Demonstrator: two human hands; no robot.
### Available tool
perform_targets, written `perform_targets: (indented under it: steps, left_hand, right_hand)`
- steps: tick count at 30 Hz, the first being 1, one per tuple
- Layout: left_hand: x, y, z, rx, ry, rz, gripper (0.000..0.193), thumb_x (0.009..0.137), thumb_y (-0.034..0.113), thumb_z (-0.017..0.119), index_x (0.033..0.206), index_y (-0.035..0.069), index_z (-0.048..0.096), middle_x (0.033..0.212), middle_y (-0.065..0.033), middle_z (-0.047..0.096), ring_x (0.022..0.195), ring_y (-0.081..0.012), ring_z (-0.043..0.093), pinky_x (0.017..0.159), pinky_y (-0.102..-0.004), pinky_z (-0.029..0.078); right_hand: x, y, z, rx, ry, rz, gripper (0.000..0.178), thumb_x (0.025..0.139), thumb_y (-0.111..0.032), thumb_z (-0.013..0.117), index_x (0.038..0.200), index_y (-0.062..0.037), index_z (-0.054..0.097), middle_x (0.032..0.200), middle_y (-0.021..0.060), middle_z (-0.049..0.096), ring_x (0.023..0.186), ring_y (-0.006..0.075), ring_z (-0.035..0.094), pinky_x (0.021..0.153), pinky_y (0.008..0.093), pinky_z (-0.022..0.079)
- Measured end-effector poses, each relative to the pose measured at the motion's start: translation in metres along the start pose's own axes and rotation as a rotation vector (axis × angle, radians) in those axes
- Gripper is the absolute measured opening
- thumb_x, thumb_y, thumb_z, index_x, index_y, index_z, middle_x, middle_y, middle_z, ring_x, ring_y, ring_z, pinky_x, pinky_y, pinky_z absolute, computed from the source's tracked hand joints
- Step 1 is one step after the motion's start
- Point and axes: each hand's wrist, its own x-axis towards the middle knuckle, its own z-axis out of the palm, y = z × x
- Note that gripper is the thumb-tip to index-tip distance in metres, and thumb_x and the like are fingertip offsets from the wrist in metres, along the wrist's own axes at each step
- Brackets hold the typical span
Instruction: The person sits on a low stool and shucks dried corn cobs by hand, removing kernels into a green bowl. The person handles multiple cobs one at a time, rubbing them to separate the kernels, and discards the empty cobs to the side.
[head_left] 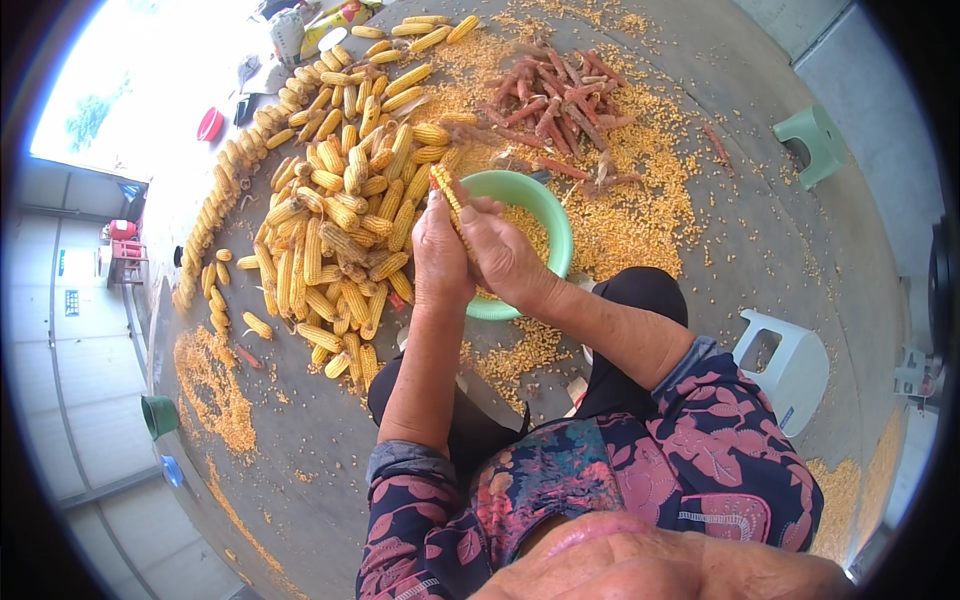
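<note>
Both hands are closed around one corn cob (446, 188), partly stripped, with a reddish patch beside its yellow kernels. My left hand (440, 252) grips it from the left. From the right, my right hand (508, 258) presses against it, thumb along the cob. The fingers hide its lower part. Just beneath the hands sits a light green basin (556, 222) with loose kernels (528, 230) inside. Close on the left rises a big heap of unshelled yellow corn cobs (335, 215).
Bare reddish cobs (560, 100) lie piled beyond the basin, among kernels scattered over the grey floor (800, 270). A green stool (812, 142) and a pale blue stool (785, 368) stand at the right. At the left are a red bowl (210, 124) and a dark green bucket (160, 415).
</note>
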Motion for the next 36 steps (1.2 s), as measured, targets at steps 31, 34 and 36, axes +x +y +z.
perform_targets:
  steps: [31, 34, 36]
  left_hand:
    - [-0.010, 0.007, 0.009, 0.137, -0.056, 0.032, 0.047, 0.107, 0.038, 0.039, 0.113, -0.002, 0.063, 0.100, -0.0144, 0.070, 0.091, -0.0205, 0.066, 0.085, -0.0339, 0.055]
    - [-0.010, 0.003, 0.008, 0.280, -0.079, 0.125, 0.041, 0.107, 0.036, 0.043, 0.114, 0.000, 0.062, 0.095, -0.0097, 0.067, 0.084, -0.0161, 0.063, 0.078, -0.0316, 0.053]
    - [-0.013, 0.007, 0.010, 0.356, -0.085, 0.134, 0.036, 0.108, 0.031, 0.044, 0.116, 0.000, 0.060, 0.096, -0.0067, 0.065, 0.085, -0.0123, 0.060, 0.078, -0.0282, 0.050]
  right_hand:
    - [-0.001, -0.026, 0.000, 0.047, 0.061, 0.056, 0.054, 0.108, -0.053, 0.036, 0.098, -0.0074, 0.062, 0.067, -0.0044, 0.049, 0.056, 0.0046, 0.045, 0.047, 0.0217, 0.035]
    - [0.001, -0.027, -0.006, 0.027, 0.054, 0.094, 0.059, 0.107, -0.058, 0.031, 0.096, -0.0085, 0.061, 0.063, -0.0041, 0.048, 0.050, 0.0053, 0.044, 0.044, 0.0225, 0.033]
    - [0.001, -0.026, -0.008, 0.014, 0.056, 0.103, 0.062, 0.107, -0.061, 0.028, 0.096, -0.0087, 0.060, 0.061, -0.0040, 0.047, 0.047, 0.0057, 0.042, 0.042, 0.0233, 0.032]
